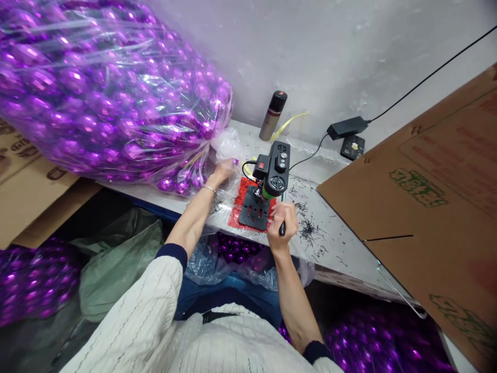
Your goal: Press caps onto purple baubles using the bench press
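My left hand (224,170) reaches to the mouth of a big clear plastic bag (104,88) full of shiny purple balls, its fingers closed on one purple ball (234,162). My right hand (282,218) is closed round the black lever handle (282,228) of a small black bench drill press (275,170). The press stands on a black perforated base plate (254,212) over a red mat (236,212) on the grey workbench (341,248).
Dark shavings (308,228) litter the bench right of the press. A spray can (273,115), a power adapter (347,127) and cable stand by the wall. Cardboard sheets (435,207) lean at right. More purple balls lie in bags (236,248) below the bench.
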The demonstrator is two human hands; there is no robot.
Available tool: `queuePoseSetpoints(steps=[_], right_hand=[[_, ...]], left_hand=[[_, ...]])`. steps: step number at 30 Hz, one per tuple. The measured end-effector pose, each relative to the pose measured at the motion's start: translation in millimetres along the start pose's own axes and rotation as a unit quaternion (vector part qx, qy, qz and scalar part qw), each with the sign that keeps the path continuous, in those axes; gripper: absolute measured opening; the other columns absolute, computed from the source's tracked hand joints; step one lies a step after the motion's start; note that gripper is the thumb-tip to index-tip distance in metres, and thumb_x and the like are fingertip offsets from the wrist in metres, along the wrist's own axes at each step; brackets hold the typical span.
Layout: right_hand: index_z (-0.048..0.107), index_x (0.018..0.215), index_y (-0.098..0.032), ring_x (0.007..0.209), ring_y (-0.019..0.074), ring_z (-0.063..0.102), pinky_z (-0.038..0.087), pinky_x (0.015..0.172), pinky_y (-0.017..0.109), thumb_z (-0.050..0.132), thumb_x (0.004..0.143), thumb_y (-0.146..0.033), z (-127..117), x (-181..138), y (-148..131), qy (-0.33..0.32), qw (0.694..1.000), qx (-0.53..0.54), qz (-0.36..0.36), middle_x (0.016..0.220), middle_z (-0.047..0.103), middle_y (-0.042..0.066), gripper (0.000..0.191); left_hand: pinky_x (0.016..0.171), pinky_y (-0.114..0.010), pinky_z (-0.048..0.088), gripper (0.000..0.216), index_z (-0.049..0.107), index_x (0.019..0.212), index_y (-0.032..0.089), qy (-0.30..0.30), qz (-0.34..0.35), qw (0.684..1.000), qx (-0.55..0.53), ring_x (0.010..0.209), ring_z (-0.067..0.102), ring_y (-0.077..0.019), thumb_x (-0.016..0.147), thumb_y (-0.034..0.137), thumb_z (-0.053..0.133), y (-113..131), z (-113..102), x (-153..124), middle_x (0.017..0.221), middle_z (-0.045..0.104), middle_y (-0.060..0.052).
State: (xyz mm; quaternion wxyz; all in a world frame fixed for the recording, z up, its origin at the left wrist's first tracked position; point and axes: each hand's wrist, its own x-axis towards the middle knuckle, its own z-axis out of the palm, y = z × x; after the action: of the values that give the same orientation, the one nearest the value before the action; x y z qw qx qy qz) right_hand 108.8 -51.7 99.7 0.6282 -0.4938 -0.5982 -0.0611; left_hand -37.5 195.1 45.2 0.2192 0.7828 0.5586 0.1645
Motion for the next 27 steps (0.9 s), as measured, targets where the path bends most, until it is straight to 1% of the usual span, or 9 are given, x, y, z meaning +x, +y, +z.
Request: queuePoseSetpoints(steps=[6, 9, 11, 14, 17, 20, 22, 25, 27], right_hand=[[0.048, 0.071, -0.022, 0.071, 0.0139, 0.056, 0.044, 0.067, 0.030, 0.040, 0.096, -0.015, 0, -1, 3, -0.006, 1.000, -0.005, -0.007, 0.072, 0.055, 0.000, 0.027], [0.049, 0.071, -0.022, 0.070, 0.0142, 0.057, 0.045, 0.067, 0.031, 0.041, 0.096, -0.016, -1, 0, 3, -0.007, 1.000, -0.003, -0.011, 0.071, 0.056, 0.000, 0.027], [0.049, 0.070, -0.022, 0.070, 0.0142, 0.057, 0.045, 0.067, 0.031, 0.041, 0.096, -0.016, -1, 2, 2, -0.003, 1.000, 0.000, -0.010, 0.071, 0.056, 0.000, 0.028], [0.049, 0.069, -0.022, 0.069, 0.0147, 0.057, 0.045, 0.067, 0.031, 0.041, 0.096, -0.017, -1, 6, 0, -0.002, 1.000, 0.003, -0.005, 0.069, 0.055, 0.000, 0.029], [0.049, 0.068, -0.022, 0.068, 0.0157, 0.057, 0.045, 0.066, 0.032, 0.041, 0.096, -0.019, -2, 10, -1, -0.004, 1.000, -0.001, 0.000, 0.067, 0.055, 0.001, 0.029], [0.049, 0.068, -0.022, 0.067, 0.0157, 0.056, 0.045, 0.065, 0.032, 0.042, 0.096, -0.019, -4, 13, -1, -0.011, 1.000, -0.004, -0.004, 0.067, 0.055, 0.001, 0.029], [0.048, 0.068, -0.022, 0.066, 0.0153, 0.055, 0.044, 0.065, 0.032, 0.042, 0.096, -0.019, -6, 15, -1, -0.020, 1.000, -0.009, -0.007, 0.067, 0.055, 0.001, 0.028], [0.048, 0.069, -0.022, 0.067, 0.0150, 0.055, 0.044, 0.065, 0.031, 0.042, 0.095, -0.018, -8, 18, 0, -0.034, 0.999, -0.015, -0.014, 0.068, 0.055, 0.001, 0.027], [0.048, 0.070, -0.022, 0.068, 0.0145, 0.054, 0.044, 0.065, 0.031, 0.042, 0.095, -0.017, -9, 19, -1, -0.037, 0.999, -0.014, -0.022, 0.068, 0.055, 0.001, 0.026]], left_hand=[[0.087, -0.035, 0.048, 0.038, 0.071, 0.100, 0.008, 0.005, -0.053, 0.999, -0.009, 0.099, 0.066, -0.0311, 0.089, 0.041, 0.057, 15, -5, -10, 0.101, 0.072, -0.019], [0.082, -0.033, 0.051, 0.047, 0.065, 0.116, 0.012, 0.084, -0.127, 0.969, -0.196, 0.096, 0.068, -0.0260, 0.095, 0.050, 0.050, 10, -22, -44, 0.108, 0.071, -0.015], [0.075, -0.029, 0.054, 0.047, 0.059, 0.126, 0.016, 0.096, -0.168, 0.888, -0.417, 0.089, 0.068, -0.0203, 0.097, 0.052, 0.048, 6, -34, -78, 0.109, 0.070, -0.011], [0.070, -0.026, 0.057, 0.042, 0.061, 0.121, 0.017, 0.037, -0.162, 0.734, -0.659, 0.087, 0.069, -0.0176, 0.097, 0.050, 0.050, 7, -43, -135, 0.106, 0.069, -0.009], [0.074, -0.026, 0.059, 0.029, 0.065, 0.113, 0.015, -0.006, -0.158, 0.656, -0.738, 0.093, 0.071, -0.0189, 0.090, 0.032, 0.066, 18, -34, -180, 0.108, 0.070, -0.010], [0.079, -0.028, 0.060, 0.028, 0.067, 0.109, 0.014, -0.026, -0.171, 0.635, -0.753, 0.092, 0.071, -0.0181, 0.083, 0.023, 0.072, 34, -8, -201, 0.106, 0.071, -0.008], [0.078, -0.026, 0.060, 0.031, 0.067, 0.109, 0.015, -0.012, -0.171, 0.645, -0.745, 0.088, 0.070, -0.0157, 0.081, 0.024, 0.075, 44, 12, -203, 0.105, 0.071, -0.007], [0.066, -0.018, 0.056, 0.041, 0.065, 0.114, 0.018, 0.011, -0.168, 0.667, -0.726, 0.081, 0.068, -0.0115, 0.076, 0.023, 0.079, 55, 32, -198, 0.105, 0.070, -0.004], [0.056, -0.016, 0.052, 0.040, 0.065, 0.115, 0.018, -0.014, -0.190, 0.659, -0.728, 0.074, 0.068, -0.0116, 0.080, 0.032, 0.077, 59, 37, -196, 0.100, 0.070, -0.005]])
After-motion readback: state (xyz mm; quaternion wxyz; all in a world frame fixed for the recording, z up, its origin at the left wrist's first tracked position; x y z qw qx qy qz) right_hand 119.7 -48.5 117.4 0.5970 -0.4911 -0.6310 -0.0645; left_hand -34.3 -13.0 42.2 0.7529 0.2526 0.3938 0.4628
